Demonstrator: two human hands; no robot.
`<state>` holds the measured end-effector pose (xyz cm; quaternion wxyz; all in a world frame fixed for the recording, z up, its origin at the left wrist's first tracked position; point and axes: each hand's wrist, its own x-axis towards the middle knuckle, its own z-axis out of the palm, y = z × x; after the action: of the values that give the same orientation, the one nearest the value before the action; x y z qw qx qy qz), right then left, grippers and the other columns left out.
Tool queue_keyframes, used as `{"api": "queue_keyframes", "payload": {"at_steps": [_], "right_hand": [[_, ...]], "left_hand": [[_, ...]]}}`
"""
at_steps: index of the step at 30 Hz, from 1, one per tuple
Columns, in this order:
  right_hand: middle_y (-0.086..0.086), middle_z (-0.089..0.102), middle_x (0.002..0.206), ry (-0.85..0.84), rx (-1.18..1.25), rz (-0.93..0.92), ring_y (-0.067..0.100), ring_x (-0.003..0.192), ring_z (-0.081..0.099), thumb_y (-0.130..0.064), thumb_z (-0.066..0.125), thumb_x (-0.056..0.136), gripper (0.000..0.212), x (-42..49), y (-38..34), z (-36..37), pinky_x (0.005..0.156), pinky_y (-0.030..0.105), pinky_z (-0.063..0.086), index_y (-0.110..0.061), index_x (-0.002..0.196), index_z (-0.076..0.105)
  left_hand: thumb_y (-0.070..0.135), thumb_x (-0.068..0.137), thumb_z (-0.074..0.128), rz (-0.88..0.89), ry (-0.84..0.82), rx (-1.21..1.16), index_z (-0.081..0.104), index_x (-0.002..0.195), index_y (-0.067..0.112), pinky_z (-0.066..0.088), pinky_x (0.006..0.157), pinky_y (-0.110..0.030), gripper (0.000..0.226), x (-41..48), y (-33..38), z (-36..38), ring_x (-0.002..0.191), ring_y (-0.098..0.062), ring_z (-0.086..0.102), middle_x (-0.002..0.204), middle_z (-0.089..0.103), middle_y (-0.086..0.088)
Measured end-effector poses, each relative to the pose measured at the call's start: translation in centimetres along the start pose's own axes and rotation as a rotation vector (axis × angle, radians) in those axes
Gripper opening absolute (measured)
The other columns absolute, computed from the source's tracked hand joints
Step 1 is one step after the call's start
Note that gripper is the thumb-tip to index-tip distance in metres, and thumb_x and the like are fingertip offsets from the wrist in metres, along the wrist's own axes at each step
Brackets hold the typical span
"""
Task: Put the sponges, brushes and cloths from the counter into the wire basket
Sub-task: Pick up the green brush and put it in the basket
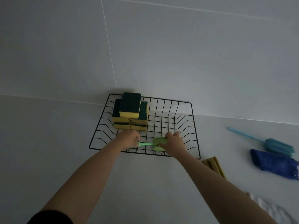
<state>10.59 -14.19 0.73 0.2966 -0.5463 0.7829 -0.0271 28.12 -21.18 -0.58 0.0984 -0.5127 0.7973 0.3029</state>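
A black wire basket (186, 126) stands on the white counter against the tiled wall. Several yellow-and-green sponges (130, 110) are stacked in its back left corner. Both my hands hold a green bottle brush (145, 144) low inside the basket's front part. My left hand (129, 139) grips the handle end, and my right hand (174, 143) is closed on the spongy green head. To the right on the counter lie a blue bottle brush (267, 143), a dark blue cloth (275, 164) and a folded yellow cloth (213, 166).
A white cloth (267, 207) lies at the lower right near my right forearm. The counter (48, 143) runs left of the basket, and the wall rises directly behind it.
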Motion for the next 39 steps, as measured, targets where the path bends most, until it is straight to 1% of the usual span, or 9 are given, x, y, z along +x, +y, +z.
{"api": "queue_keyframes", "payload": {"at_steps": [6, 10, 15, 17, 18, 20, 22, 29, 39], "right_hand": [[0.016, 0.035, 0.134, -0.065, -0.061, 0.019, 0.036, 0.117, 0.046, -0.037, 0.055, 0.087, 0.044, -0.2, 0.6, -0.3, 0.096, 0.045, 0.047, -0.015, 0.124, 0.043], [0.015, 0.030, 0.145, -0.058, -0.085, 0.007, 0.036, 0.132, 0.032, -0.045, 0.047, 0.089, 0.056, -0.5, 0.6, -0.9, 0.102, 0.047, 0.039, -0.021, 0.138, 0.031], [0.015, 0.001, 0.157, -0.065, -0.100, -0.044, 0.038, 0.144, 0.005, -0.052, 0.041, 0.090, 0.068, -1.6, 1.2, -2.0, 0.112, 0.053, 0.023, -0.032, 0.146, 0.007], [0.016, -0.010, 0.157, -0.063, -0.127, -0.091, 0.037, 0.144, -0.006, -0.055, 0.038, 0.090, 0.073, -2.2, 1.6, -2.5, 0.115, 0.053, 0.012, -0.033, 0.146, -0.004], [0.016, -0.015, 0.156, -0.059, -0.141, -0.114, 0.037, 0.144, -0.009, -0.056, 0.036, 0.090, 0.075, -2.5, 1.8, -2.7, 0.116, 0.053, 0.008, -0.032, 0.145, -0.009], [0.014, -0.022, 0.154, -0.042, -0.158, -0.150, 0.036, 0.143, -0.015, -0.057, 0.033, 0.091, 0.077, -3.1, 2.5, -3.2, 0.116, 0.052, 0.002, -0.031, 0.144, -0.017], [0.013, -0.026, 0.153, -0.008, -0.169, -0.174, 0.034, 0.143, -0.018, -0.058, 0.031, 0.091, 0.079, -3.9, 3.3, -3.6, 0.118, 0.051, -0.001, -0.030, 0.142, -0.022], [0.010, -0.029, 0.152, 0.120, -0.183, -0.166, 0.031, 0.142, -0.021, -0.061, 0.025, 0.090, 0.081, -6.6, 7.8, -5.2, 0.117, 0.049, -0.005, -0.024, 0.139, -0.029], [0.006, -0.027, 0.154, 0.125, -0.116, -0.008, 0.029, 0.143, -0.020, -0.059, 0.029, 0.091, 0.079, -10.8, 17.8, -5.1, 0.117, 0.049, -0.007, -0.029, 0.141, -0.024]], "left_hand": [[0.012, 0.087, 0.059, -0.006, -0.067, -0.034, 0.062, 0.113, 0.007, 0.046, 0.087, -0.032, 0.027, 0.2, 1.1, 0.4, 0.107, -0.025, 0.057, 0.120, 0.061, -0.012], [0.019, 0.091, 0.052, -0.007, -0.099, -0.021, 0.061, 0.112, 0.009, 0.039, 0.060, -0.021, 0.025, 0.1, 2.0, 0.4, 0.096, -0.023, 0.055, 0.118, 0.060, -0.011], [0.026, 0.093, 0.047, -0.039, -0.124, 0.029, 0.061, 0.102, 0.004, 0.027, 0.050, -0.023, 0.028, -0.5, 3.0, 0.2, 0.066, -0.013, 0.045, 0.076, 0.054, -0.002], [0.028, 0.094, 0.044, -0.039, -0.138, 0.050, 0.059, 0.104, 0.006, 0.033, 0.056, -0.025, 0.029, -0.9, 3.6, 0.1, 0.075, -0.017, 0.050, 0.086, 0.060, -0.008], [0.029, 0.095, 0.043, -0.039, -0.140, 0.057, 0.055, 0.113, 0.007, 0.041, 0.066, -0.027, 0.031, -1.1, 3.8, 0.1, 0.090, -0.021, 0.055, 0.107, 0.062, -0.014], [0.033, 0.096, 0.041, -0.046, -0.108, 0.048, 0.030, 0.141, 0.016, 0.043, 0.097, -0.035, 0.050, -1.5, 4.2, 0.2, 0.122, -0.026, 0.048, 0.141, 0.045, -0.015], [0.037, 0.095, 0.040, -0.028, -0.049, 0.042, 0.009, 0.147, 0.024, 0.036, 0.109, -0.042, 0.061, -2.0, 4.9, 0.3, 0.134, -0.028, 0.037, 0.151, 0.031, -0.012], [0.050, 0.091, 0.040, 0.069, 0.219, 0.187, -0.004, 0.146, 0.032, 0.018, 0.116, -0.054, 0.072, -3.7, 10.5, 1.0, 0.145, -0.029, 0.007, 0.158, 0.004, -0.010], [0.053, 0.084, 0.053, 0.247, 0.118, 0.377, -0.009, 0.145, 0.032, 0.005, 0.117, -0.052, 0.090, -3.8, 19.5, 6.0, 0.146, -0.028, -0.008, 0.158, -0.009, -0.010]]}}
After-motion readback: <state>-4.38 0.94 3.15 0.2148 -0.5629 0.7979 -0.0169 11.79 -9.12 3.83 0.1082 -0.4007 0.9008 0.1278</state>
